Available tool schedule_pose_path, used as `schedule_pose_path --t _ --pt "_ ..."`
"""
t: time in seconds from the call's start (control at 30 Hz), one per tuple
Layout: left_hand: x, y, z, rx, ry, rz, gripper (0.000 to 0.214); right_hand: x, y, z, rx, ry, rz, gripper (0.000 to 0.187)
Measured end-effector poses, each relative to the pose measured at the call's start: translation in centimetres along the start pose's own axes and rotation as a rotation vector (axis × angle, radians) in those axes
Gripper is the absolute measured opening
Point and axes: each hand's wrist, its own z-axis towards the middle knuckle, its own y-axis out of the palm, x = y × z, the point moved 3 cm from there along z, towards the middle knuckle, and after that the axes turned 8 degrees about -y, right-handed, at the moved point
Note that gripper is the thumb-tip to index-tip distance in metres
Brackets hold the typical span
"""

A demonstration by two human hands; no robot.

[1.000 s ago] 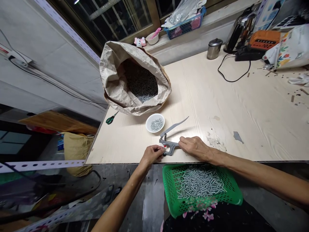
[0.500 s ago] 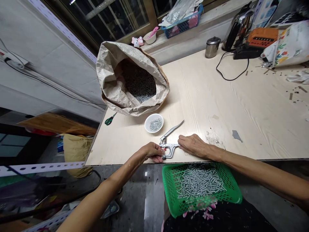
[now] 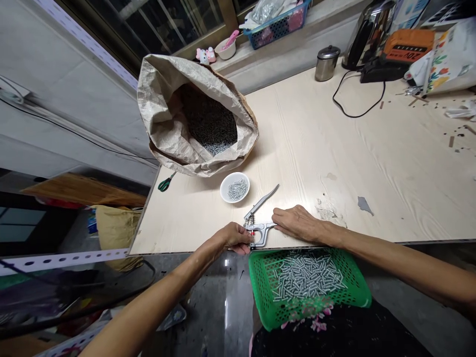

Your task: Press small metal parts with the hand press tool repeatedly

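Observation:
Snap fastener pliers (image 3: 262, 234) lie at the table's front edge, their upper lever raised and a red part in the jaw. My right hand (image 3: 295, 223) is closed on the end of the lower handle. At the jaw, my left hand (image 3: 235, 237) pinches with its fingertips; whatever is between them is too small to make out. Just beyond the pliers stands a white bowl (image 3: 222, 192) of small silvery metal pieces. Below the table edge, a green plastic basket (image 3: 262, 305) rests on the lap, holding a heap of short, ribbed silvery metal pieces.
A large open woven sack (image 3: 159, 119) of small metal pieces stands at the back left. Green-handled scissors (image 3: 164, 184) lie beside it. A lidded metal canister (image 3: 327, 63), a kettle (image 3: 368, 37) and an orange-black box (image 3: 407, 47) are at the back right.
The view has shifted slightly, moving the sack and bowl a little up and left in the picture. Both hands keep their places at the pliers.

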Motion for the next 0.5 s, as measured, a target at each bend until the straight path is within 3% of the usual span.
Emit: schedule_pose_path --t 0.13,0.23,0.37,0.43,0.5 --pt "-0.2 0.2 -0.2 0.009 -0.004 -0.048 0.022 -0.2 -0.3 -0.2 -0.028 -0.009 0.01 0.021" --pt "-0.2 0.3 -0.3 0.002 0.012 -0.051 0.024 0.1 -0.9 -0.2 0.024 -0.033 0.011 0.031" --pt "-0.1 0.3 -0.4 0.013 0.013 -0.047 0.025 1.7 -1.8 0.1 0.116 0.048 -0.056 0.079" --pt "-0.1 0.3 -0.4 0.021 0.009 -0.046 0.024 2.7 -1.9 0.4 0.056 0.078 -0.067 0.1" --pt "-0.1 0.4 -0.4 0.025 0.01 -0.045 0.024 3.3 -2.1 0.6 -0.023 0.071 -0.063 0.106"
